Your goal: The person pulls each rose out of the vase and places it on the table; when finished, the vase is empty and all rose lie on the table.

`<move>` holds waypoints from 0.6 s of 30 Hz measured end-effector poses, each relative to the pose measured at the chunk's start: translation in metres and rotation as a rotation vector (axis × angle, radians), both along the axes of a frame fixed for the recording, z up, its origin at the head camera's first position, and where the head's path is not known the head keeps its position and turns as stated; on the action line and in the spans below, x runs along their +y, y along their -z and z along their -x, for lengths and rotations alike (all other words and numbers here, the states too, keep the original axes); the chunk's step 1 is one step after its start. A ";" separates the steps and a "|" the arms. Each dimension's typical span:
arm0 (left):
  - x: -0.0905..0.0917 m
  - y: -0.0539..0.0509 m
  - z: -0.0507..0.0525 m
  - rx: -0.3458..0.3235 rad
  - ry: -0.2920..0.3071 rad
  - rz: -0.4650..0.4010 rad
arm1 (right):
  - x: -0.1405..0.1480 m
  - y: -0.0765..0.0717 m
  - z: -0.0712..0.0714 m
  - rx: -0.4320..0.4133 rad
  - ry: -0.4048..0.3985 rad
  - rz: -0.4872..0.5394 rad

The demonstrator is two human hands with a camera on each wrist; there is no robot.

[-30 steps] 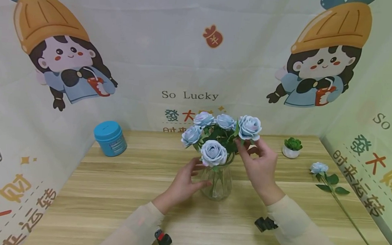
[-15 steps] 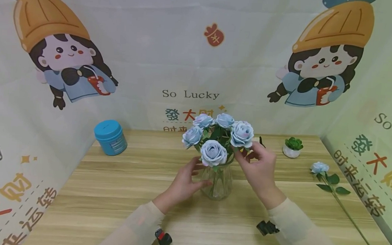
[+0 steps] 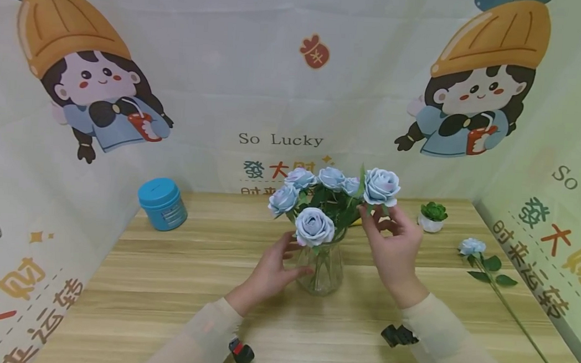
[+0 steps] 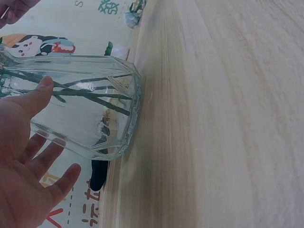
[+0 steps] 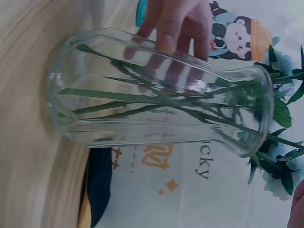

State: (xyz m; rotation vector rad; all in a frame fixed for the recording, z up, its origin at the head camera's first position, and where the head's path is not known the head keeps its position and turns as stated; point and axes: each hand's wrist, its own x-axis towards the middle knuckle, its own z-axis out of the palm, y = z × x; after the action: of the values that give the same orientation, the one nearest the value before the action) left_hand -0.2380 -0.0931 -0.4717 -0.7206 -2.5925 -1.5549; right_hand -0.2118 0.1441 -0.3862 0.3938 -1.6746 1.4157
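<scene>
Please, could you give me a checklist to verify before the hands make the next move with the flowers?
1. Vase upright on the table: ok.
2. Left hand holds the vase: ok, from its left side.
3. Right hand grips the held rose near its top: ok.
4. Held rose's lower end inside the vase: cannot tell.
5. Blue jar clear of both hands: ok, it stands apart.
6. Loose rose in the vase: not ok, it lies on the table.

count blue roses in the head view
7: front rose, left rose, back-left rose, back-middle rose, back-right rose above the glass vase; held rose in the right hand; far-right rose on the table. More may be hidden.
</scene>
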 end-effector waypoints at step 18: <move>0.000 -0.001 0.001 0.004 -0.002 0.003 | 0.012 -0.050 0.004 0.060 0.036 0.074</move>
State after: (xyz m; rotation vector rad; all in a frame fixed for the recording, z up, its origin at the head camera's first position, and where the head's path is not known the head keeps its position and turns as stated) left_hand -0.2387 -0.0934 -0.4707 -0.7204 -2.5926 -1.5478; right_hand -0.2162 0.1561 -0.3366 0.3591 -1.5694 1.4214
